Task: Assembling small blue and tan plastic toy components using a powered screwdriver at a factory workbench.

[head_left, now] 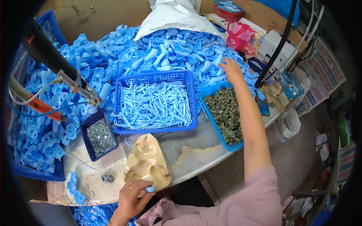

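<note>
Near the table's front edge, my left hand pinches a small light blue plastic piece between thumb and fingers. Just beyond it lies a tan moulded fixture with shaped hollows, which look bare. My right arm stretches far forward, and my right hand is at the right side of a big heap of blue plastic parts. Its thumb and forefinger close on the end of a rounded light blue plastic part. Part of that grip is hidden by the fingers.
A blue basket of thin light blue rods stands mid-table. Left of it is a dark blue tray of small metal pieces; right, a blue tray of dark metal parts. A mounted tool juts in from the left. A white sack lies behind.
</note>
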Demonstrator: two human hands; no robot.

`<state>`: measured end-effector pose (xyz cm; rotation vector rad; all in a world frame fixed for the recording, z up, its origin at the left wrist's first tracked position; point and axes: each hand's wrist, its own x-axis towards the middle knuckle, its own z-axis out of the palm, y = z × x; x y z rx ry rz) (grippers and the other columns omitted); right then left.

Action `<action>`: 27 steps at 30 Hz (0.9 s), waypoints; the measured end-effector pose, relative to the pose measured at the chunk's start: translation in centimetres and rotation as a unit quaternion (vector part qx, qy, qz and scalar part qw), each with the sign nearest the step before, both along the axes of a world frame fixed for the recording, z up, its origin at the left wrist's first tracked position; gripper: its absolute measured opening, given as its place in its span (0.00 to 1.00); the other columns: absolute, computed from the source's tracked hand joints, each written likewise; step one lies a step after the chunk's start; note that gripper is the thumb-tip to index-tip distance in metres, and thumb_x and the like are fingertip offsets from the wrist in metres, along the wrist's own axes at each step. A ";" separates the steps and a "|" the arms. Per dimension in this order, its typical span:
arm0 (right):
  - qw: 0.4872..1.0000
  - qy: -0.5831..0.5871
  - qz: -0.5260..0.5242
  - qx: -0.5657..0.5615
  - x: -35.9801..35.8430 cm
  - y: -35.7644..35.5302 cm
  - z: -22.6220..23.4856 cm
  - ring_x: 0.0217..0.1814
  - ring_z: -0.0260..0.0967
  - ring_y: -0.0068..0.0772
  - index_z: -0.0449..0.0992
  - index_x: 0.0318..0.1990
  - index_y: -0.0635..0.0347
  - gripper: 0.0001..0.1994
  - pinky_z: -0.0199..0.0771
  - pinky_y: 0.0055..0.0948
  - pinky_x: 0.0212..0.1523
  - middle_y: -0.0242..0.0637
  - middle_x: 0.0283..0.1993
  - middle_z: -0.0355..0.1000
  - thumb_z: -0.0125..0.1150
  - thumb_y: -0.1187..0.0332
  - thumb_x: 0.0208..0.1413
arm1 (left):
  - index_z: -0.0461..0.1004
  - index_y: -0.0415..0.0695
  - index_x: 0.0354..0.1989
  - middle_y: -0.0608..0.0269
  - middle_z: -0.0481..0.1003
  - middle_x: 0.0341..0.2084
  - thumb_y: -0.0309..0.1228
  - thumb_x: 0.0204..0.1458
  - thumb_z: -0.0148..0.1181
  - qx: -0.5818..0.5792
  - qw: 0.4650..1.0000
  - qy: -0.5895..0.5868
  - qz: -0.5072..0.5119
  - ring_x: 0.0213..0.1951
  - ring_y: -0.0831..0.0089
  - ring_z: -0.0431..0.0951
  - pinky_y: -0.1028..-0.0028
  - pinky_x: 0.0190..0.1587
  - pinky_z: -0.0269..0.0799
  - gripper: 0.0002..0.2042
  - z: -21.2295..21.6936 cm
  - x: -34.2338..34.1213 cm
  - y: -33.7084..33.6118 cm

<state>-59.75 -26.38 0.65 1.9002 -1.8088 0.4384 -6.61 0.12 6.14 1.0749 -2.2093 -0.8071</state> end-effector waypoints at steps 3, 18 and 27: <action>0.994 0.087 -0.006 0.063 0.3 -1.1 -0.1 0.60 0.66 0.45 0.76 0.48 0.51 0.16 0.70 0.40 0.55 0.40 0.58 0.71 0.61 0.72 0.48 | 0.78 0.42 0.42 0.56 0.79 0.35 0.21 0.41 0.70 -0.012 1.000 -0.002 -0.005 0.37 0.55 0.79 0.65 0.41 0.74 0.17 -0.3 0.1 -0.3; 0.958 -0.276 0.019 0.077 3.3 -3.4 0.2 0.51 0.75 0.45 0.76 0.45 0.56 0.19 0.74 0.44 0.50 0.40 0.46 0.78 0.72 0.63 0.44 | 0.76 0.43 0.42 0.56 0.80 0.35 0.21 0.43 0.69 0.008 0.999 0.029 0.033 0.37 0.56 0.80 0.66 0.41 0.75 0.16 -0.6 0.9 -0.7; 0.978 -0.097 -0.158 0.101 8.7 -4.7 1.2 0.54 0.71 0.52 0.71 0.47 0.57 0.19 0.72 0.48 0.50 0.47 0.49 0.75 0.68 0.69 0.47 | 0.77 0.43 0.43 0.56 0.78 0.32 0.24 0.44 0.71 -0.015 0.999 0.000 0.037 0.34 0.56 0.79 0.65 0.36 0.75 0.16 -1.3 1.7 -0.4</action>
